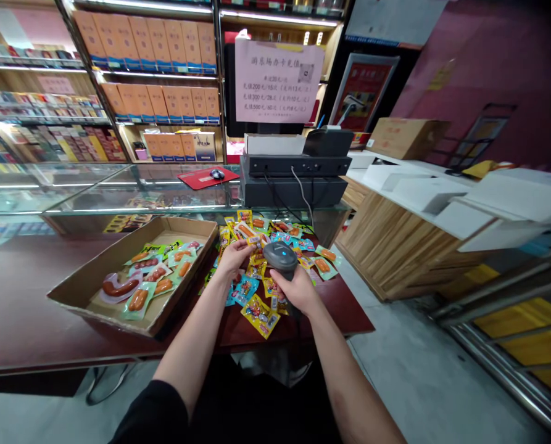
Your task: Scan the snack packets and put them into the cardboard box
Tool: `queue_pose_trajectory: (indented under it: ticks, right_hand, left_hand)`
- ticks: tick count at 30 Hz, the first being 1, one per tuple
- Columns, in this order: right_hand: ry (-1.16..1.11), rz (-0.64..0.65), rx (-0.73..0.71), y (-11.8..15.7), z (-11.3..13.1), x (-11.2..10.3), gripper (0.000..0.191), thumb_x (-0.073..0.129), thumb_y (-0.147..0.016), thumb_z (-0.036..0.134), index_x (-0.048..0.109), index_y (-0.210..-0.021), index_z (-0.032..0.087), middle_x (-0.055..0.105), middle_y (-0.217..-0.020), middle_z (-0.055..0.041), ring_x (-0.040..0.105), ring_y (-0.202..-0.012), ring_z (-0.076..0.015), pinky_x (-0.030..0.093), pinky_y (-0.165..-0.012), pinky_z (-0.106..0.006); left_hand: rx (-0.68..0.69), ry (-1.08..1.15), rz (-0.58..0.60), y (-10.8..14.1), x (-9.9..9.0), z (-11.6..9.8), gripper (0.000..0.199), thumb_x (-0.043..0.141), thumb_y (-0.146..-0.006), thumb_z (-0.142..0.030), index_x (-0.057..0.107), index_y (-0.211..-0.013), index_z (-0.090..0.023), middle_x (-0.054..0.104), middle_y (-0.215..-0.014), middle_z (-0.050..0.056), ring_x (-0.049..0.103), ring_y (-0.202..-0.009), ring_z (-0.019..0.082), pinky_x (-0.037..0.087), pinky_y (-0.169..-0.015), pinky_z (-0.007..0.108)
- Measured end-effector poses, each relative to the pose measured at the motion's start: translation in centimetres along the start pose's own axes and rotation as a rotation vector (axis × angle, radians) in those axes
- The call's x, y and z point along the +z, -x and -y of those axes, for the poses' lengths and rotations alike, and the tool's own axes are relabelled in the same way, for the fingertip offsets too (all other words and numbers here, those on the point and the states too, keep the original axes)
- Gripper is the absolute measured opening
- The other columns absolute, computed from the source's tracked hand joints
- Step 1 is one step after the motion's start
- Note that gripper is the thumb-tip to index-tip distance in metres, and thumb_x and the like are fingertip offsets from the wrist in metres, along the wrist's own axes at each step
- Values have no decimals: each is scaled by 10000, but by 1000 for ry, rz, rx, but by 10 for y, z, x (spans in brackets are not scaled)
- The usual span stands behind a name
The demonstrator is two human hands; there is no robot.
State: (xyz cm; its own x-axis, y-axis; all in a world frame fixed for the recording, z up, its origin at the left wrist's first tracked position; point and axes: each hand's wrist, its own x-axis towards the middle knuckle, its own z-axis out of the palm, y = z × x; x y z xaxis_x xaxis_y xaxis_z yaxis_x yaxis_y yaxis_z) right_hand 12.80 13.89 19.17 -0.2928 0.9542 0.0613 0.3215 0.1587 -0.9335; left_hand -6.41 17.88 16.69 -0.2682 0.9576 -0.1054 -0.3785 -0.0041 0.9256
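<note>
My right hand (pixel 298 288) is wrapped round a dark barcode scanner (pixel 281 256), which shows a small blue light. Just left of the scanner's head, my left hand (pixel 235 256) pinches a small yellow snack packet (pixel 253 240) by its edge. Beneath and around both hands lies a loose pile of yellow, blue and clear packets, among them a yellow packet (pixel 260 316) near the table's front edge. To the left, an open cardboard tray (pixel 90 269) holds several sausage packets (pixel 139 300).
The dark red table (pixel 20 296) meets a glass counter (pixel 94 191) behind. Black cash equipment (pixel 294 190) with hanging cables stands beyond the pile. A red mat (pixel 192 179) bears a mouse (pixel 217 174). Wooden cabinets (pixel 386 246) stand at the right.
</note>
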Motion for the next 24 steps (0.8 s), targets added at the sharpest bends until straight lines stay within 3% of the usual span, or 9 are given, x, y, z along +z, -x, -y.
queue_pose_trajectory:
  ticks: [4, 8, 12, 16, 24]
  right_hand:
    - [48, 4, -18, -19, 8, -5, 214, 642, -791, 425, 617, -841, 218, 618, -533, 0, 599, -454, -182, 483, -471, -285]
    - [95, 2, -66, -28, 14, -8, 183, 664, -771, 388, 646, -832, 217, 620, -527, -2, 615, -493, -188, 492, -512, -284]
    - [118, 1, -106, -27, 18, -10, 162, 680, -753, 355, 661, -837, 218, 632, -556, -6, 647, -568, -206, 495, -550, -285]
    - [135, 9, -110, -23, 20, -10, 175, 684, -751, 357, 668, -851, 214, 634, -567, -8, 654, -588, -207, 493, -564, -281]
    - [117, -15, -137, -21, 22, -9, 195, 693, -747, 348, 673, -888, 215, 645, -574, -12, 666, -606, -218, 500, -567, -284]
  left_hand:
    - [-69, -22, 12, -12, 3, -8, 408, 857, -573, -372, 704, -890, -165, 703, -780, 14, 631, -597, 121, 503, -526, 239]
    - [-84, -19, 108, -18, -4, -18, 490, 882, -552, -320, 725, -985, -153, 734, -858, 60, 668, -679, 147, 538, -593, 253]
    - [-1, -90, 119, -18, -12, -25, 577, 913, -470, -220, 718, -1007, -142, 751, -866, 75, 690, -719, 178, 558, -681, 295]
    - [125, -171, 145, -14, -16, -33, 482, 910, -484, -296, 719, -891, -122, 755, -846, 83, 695, -732, 186, 555, -742, 323]
    - [86, -135, 136, -9, -11, -42, 520, 920, -428, -335, 726, -857, -115, 757, -845, 87, 698, -749, 198, 544, -793, 353]
